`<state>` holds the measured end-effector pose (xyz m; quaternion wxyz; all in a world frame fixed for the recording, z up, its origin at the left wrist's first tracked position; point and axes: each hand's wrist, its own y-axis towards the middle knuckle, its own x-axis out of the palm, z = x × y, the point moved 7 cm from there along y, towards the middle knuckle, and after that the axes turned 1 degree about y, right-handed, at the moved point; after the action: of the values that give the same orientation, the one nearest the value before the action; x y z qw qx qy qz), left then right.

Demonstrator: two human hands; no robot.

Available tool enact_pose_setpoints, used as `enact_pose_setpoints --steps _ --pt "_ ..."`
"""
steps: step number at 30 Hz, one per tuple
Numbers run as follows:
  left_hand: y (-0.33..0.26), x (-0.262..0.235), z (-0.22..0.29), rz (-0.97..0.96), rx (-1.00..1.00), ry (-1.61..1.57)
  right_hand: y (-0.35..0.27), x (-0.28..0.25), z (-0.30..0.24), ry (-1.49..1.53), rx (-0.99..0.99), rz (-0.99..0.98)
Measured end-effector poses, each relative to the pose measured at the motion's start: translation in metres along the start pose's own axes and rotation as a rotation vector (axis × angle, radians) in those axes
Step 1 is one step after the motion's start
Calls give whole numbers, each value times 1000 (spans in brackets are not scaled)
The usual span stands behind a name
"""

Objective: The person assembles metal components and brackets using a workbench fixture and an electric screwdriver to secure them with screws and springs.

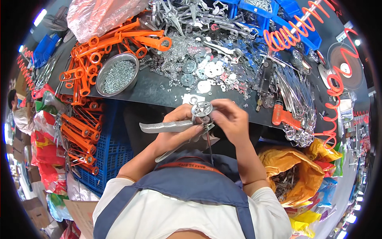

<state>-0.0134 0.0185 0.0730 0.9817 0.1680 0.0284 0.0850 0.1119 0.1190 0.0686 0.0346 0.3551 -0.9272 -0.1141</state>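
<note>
In front of my chest, over the near edge of the bench, I hold a silver metal handle assembly point(169, 126). It has a long flat grip pointing left, a second lever below, and a round disc point(201, 108) with holes on top. My left hand point(175, 129) wraps round its body, fingers behind and thumb in front. The thumb and fingers of my right hand point(230, 119) close on the right side of the disc; whether they pinch a small part there is hidden. A thin rod point(209, 143) hangs below, toward my apron. Just beyond the disc, a small white card point(195, 98) lies on the bench.
Orange metal frames point(81, 75) are heaped at the left beside a metal bowl point(117, 74) of small parts. Springs and discs point(205, 71) cover the middle. A black air driver point(264, 79), an orange-handled tool point(280, 113) and rods lie right. Red coiled hoses point(338, 91) hang there.
</note>
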Motion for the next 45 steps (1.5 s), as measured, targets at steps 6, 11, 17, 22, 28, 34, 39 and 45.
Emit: enact_pose_setpoints --steps 6,11,17,22,28,34,39,45 --pt "-3 4 10 -28 87 109 -8 26 27 388 298 -301" --pt "-33 23 -35 -83 63 140 -50 18 74 396 447 -247" --pt "-28 20 -24 -82 81 121 20 -9 46 136 182 -182" --pt "-35 19 -28 -86 3 95 95 20 72 -931 -635 -75" --pt "-56 2 -33 41 6 79 124 13 91 -655 -387 -46" --pt "-48 3 -30 10 -48 58 128 -45 128 70 259 195" --pt "-39 15 -32 -43 31 112 118 -71 139 283 339 248" --pt "-36 22 -33 -26 34 96 112 -91 141 457 294 295"
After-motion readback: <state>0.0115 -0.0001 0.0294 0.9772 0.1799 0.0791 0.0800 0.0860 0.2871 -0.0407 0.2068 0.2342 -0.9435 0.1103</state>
